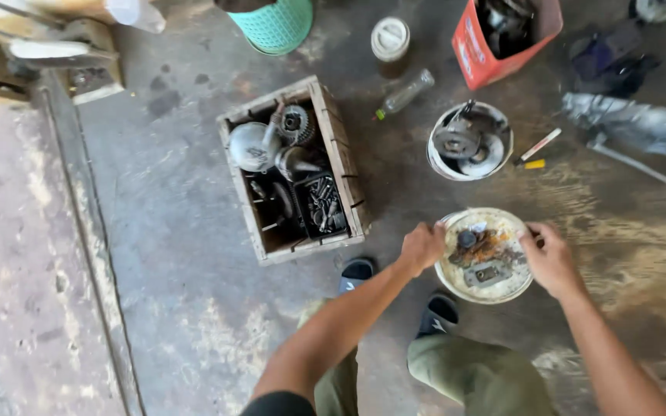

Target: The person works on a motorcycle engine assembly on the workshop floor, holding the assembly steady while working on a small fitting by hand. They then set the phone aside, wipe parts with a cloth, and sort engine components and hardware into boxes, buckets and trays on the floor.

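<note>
A shallow, dirty white basin [502, 291] sits on the concrete floor in front of my feet. It holds rusty small parts, a dark round piece and a grey rectangular metal part. My left hand [421, 246] grips the basin's left rim. My right hand [550, 259] grips its right rim. Both hands are closed on the edge, one on each side.
A wooden crate [338, 146] of metal engine parts stands to the left. A white bucket [435, 154] with round metal parts is behind the basin. Farther back are a red bag [473, 54], a green basket [275, 27], a jar [389, 45] and a lying bottle [404, 94].
</note>
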